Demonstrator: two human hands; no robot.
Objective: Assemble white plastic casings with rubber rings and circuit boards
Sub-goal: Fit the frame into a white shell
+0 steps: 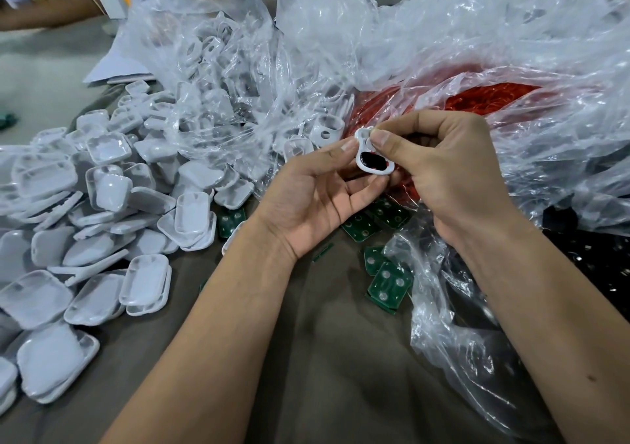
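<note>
Both my hands hold one small white plastic casing [366, 167] above the table's middle. A dark opening edged with a red rubber ring shows inside it. My left hand [317, 198] grips it from below and the left, thumb on its upper edge. My right hand [443, 167] pinches its top between thumb and forefinger. Green circuit boards [388, 285] lie scattered on the cloth under my hands. Red rubber rings [477, 99] fill a clear bag behind my hands.
A large heap of white casings [102, 205] covers the left side of the table. More casings sit in a clear bag [221, 79] at the back. Crumpled plastic [453, 324] lies at the right. Another person's arm [51, 7] rests at the far left.
</note>
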